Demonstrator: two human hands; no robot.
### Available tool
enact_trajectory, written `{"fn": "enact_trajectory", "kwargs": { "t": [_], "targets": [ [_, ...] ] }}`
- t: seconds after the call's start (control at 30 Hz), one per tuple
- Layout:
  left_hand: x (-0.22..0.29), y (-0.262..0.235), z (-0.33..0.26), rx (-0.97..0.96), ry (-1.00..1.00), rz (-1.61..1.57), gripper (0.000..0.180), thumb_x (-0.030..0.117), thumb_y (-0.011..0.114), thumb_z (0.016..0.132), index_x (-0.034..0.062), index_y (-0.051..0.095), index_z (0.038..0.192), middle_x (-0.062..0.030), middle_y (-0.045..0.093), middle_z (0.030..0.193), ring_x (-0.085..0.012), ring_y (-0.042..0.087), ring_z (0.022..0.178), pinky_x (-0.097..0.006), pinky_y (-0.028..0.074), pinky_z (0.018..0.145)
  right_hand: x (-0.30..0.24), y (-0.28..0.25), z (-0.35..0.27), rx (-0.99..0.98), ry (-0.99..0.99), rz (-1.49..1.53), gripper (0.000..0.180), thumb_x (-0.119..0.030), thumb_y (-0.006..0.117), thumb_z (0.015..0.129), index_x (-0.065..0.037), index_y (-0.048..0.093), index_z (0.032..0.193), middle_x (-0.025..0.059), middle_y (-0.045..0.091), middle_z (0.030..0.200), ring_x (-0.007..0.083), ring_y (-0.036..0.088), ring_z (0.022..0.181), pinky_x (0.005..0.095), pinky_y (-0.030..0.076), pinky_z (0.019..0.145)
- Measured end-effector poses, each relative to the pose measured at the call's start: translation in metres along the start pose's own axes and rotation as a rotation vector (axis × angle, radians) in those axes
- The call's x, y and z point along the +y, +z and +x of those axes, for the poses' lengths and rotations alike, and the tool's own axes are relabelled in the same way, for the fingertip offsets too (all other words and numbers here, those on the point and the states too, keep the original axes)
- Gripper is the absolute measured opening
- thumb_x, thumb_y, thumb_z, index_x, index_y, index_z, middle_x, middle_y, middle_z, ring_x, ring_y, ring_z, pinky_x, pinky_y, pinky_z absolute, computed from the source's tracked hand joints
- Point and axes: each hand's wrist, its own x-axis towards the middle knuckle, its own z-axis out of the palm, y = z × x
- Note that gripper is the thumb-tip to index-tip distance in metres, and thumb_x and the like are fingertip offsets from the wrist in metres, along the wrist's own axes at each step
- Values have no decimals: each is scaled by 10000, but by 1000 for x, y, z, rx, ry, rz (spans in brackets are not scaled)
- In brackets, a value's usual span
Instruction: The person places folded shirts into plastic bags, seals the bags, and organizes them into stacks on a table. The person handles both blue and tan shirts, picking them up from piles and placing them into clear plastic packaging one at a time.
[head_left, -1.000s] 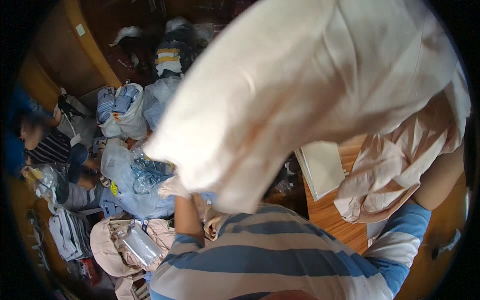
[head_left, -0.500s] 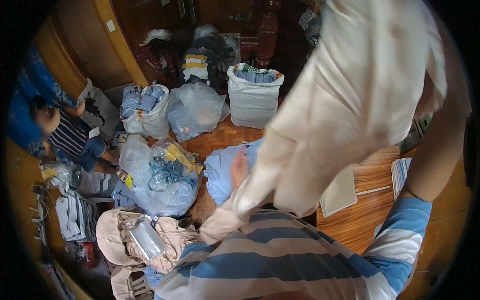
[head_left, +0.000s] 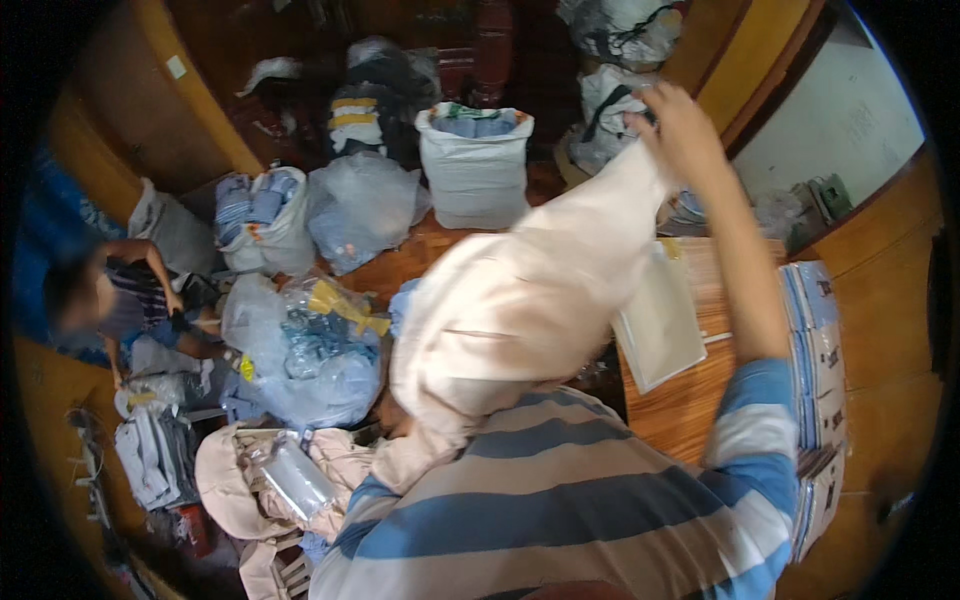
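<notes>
A pale pink garment point(head_left: 520, 290) hangs stretched across the middle in front of me, partly smeared by motion. Its far right end is pinched in the closed fingers of my right hand point(head_left: 685, 135), raised above the table's far edge. The other end falls over my left forearm. Cloth covers nearly all of my left hand; only a dark, skin-coloured patch shows at the garment's left edge, and its fingers are hidden. Under that edge lies a folded pale blue cloth point(head_left: 402, 308), mostly covered.
A wooden table point(head_left: 665, 410) at right holds a white flat sheet stack point(head_left: 660, 320). Stacked packed shirts point(head_left: 818, 350) stand farther right. Clear plastic bags point(head_left: 330, 370) and white sacks point(head_left: 475, 175) fill the floor. At left are a pink-draped chair point(head_left: 235, 480) and another person point(head_left: 140, 290).
My right hand has come down and farther forward, pulling the garment lower across the view. My left hand, seen with fingers extended before, is now covered by cloth. The view has shifted rightward.
</notes>
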Motion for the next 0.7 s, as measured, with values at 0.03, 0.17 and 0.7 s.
{"fn": "enact_trajectory", "kwargs": {
  "t": [0.03,0.17,0.7],
  "targets": [
    [11,-12,-11,25,21,-7,747,558,520,963,46,405,1494,-153,499,1481,-337,490,1339,-483,401,1106,-32,-6,-24,-26,141,-44,348,-336,683,920,-27,656,1079,164,624,1042,371,610,1009,446,510,846],
    [28,-28,-31,51,62,-45,756,570,510,963,46,402,1496,-154,495,1484,-341,485,1343,-487,399,1108,-128,28,-182,-963,1041,1280,766,-652,395,999,29,709,843,186,715,746,298,648,556,392,540,589],
    [52,-76,-135,154,274,-340,791,618,471,962,50,390,1506,-157,482,1495,-356,464,1359,-501,390,1115,-324,151,-204,-844,1609,2507,531,-456,559,993,-45,579,1328,126,666,1246,281,669,1096,438,537,952]
  ]
}}
